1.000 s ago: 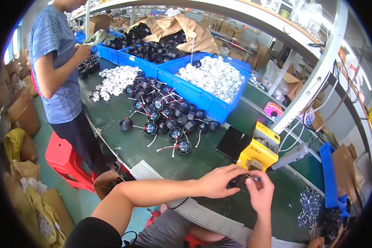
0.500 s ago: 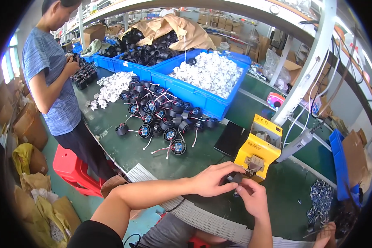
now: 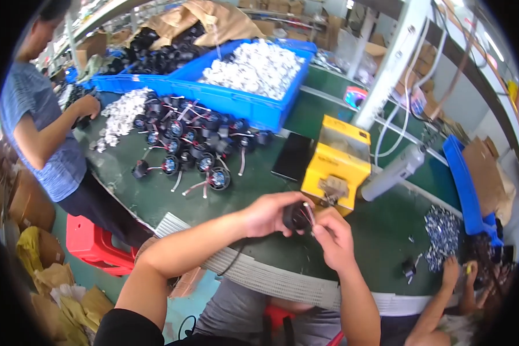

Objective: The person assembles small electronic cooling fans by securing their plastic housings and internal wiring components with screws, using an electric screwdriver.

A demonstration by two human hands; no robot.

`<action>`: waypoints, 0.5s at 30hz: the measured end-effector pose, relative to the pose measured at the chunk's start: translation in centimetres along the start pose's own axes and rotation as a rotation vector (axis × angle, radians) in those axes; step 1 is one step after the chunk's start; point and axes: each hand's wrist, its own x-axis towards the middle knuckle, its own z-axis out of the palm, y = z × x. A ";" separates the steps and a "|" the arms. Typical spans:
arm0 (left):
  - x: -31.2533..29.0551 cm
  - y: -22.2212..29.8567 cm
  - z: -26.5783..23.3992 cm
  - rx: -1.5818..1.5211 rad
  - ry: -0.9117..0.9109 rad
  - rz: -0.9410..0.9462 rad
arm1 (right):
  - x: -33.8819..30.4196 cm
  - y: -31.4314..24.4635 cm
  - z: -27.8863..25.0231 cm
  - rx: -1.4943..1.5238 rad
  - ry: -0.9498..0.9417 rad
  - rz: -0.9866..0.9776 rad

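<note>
My left hand (image 3: pixel 271 213) is closed around a black round housing (image 3: pixel 296 218), which it holds above the green table in front of a yellow machine. Thin light-coloured wires (image 3: pixel 309 214) stick up at the right side of this housing. The thumb and fingers of my right hand (image 3: pixel 333 235) pinch together at those wires. The yellow machine (image 3: pixel 336 164), box-shaped with a metal fixture at its front, stands just beyond my hands. To the left lies a heap of black round housings (image 3: pixel 219 179), several showing blue circuit boards and wires with white connectors.
Blue bins hold white parts (image 3: pixel 254 69) and black parts (image 3: pixel 138 55). A flat black device (image 3: pixel 293 157) lies beside the machine. A person in a blue shirt (image 3: pixel 37 127) stands at left. Another person's hands (image 3: pixel 451 271) reach toward small parts (image 3: pixel 442 233) at right.
My hands have drawn back from the machine's front with the housing, which is now turned so its wires show. The view has shifted right. The person at left has reached toward the black parts.
</note>
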 end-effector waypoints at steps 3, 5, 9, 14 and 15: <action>0.1 0.3 -0.3 0.008 0.083 -0.036 | 0.3 0.2 0.3 -0.077 -0.020 -0.044; 0.2 0.3 0.2 0.048 0.127 -0.050 | 0.2 0.1 0.2 -0.114 -0.029 -0.035; 0.3 -0.3 0.4 0.109 0.091 -0.047 | -0.1 0.3 0.6 -0.220 0.017 -0.014; 0.3 -0.7 0.9 0.192 0.132 -0.035 | -0.1 -0.6 1.5 -0.544 0.090 -0.207; 0.4 -0.7 0.9 0.192 0.131 -0.035 | 0.0 -0.8 1.5 -0.680 0.068 -0.332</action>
